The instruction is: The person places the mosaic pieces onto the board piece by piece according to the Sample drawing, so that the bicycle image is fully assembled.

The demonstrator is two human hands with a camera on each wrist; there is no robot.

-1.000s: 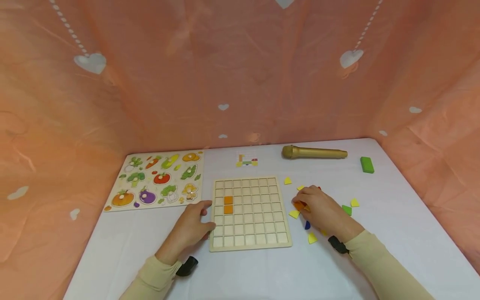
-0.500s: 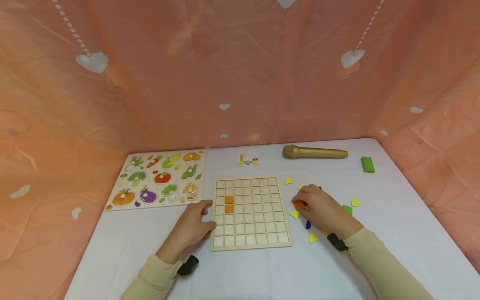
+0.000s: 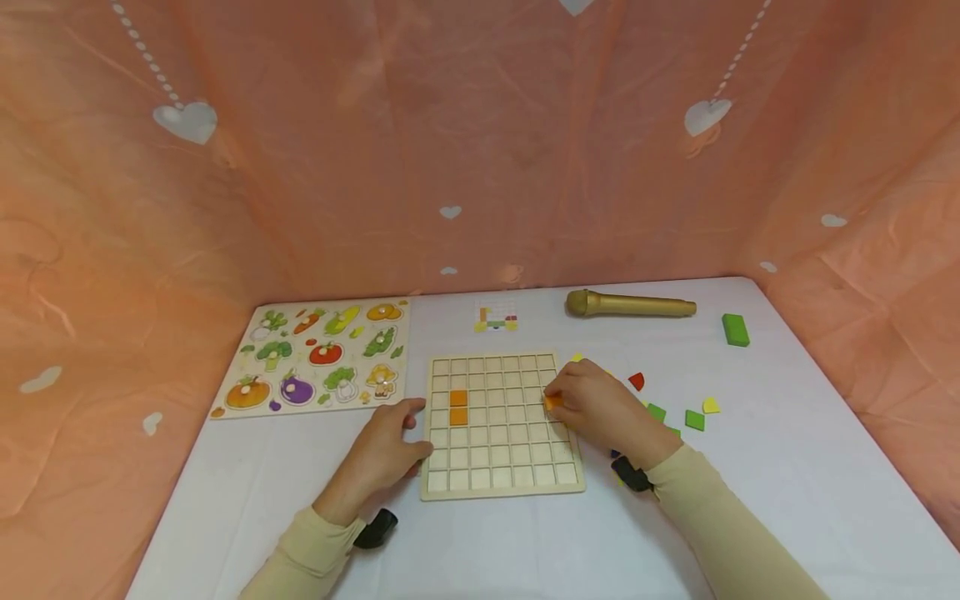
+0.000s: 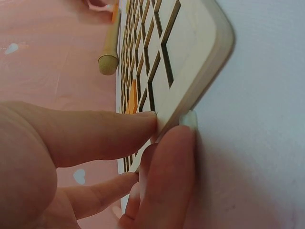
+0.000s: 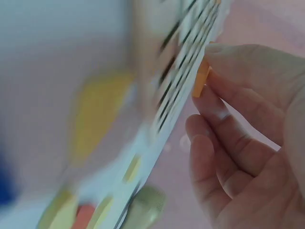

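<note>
A wooden grid board (image 3: 501, 498) lies flat, with two orange square tiles (image 3: 458, 407) set one above the other in its cells. My left hand (image 3: 382, 450) holds the board's left edge; in the left wrist view the thumb (image 4: 119, 131) is at the top of the edge, and a curled finger (image 4: 174, 162) lies against its side. Over the board's right part, my right hand (image 3: 607, 412) pinches another orange square tile (image 5: 201, 78) between thumb and fingertips. The remaining right fingers are loosely curled below it.
Right of the board lie loose yellow, blue, green (image 3: 695, 420) and red pieces (image 3: 637, 381), some hidden by the right arm. A small pattern card (image 3: 496, 315), gold microphone (image 3: 637, 305) and green block (image 3: 736, 330) are behind. A vegetable puzzle (image 3: 315, 390) stands left.
My right hand has lifted an orange square tile from among the loose pieces and moved left over the board's right edge. The left hand stays at the board's left edge.
</note>
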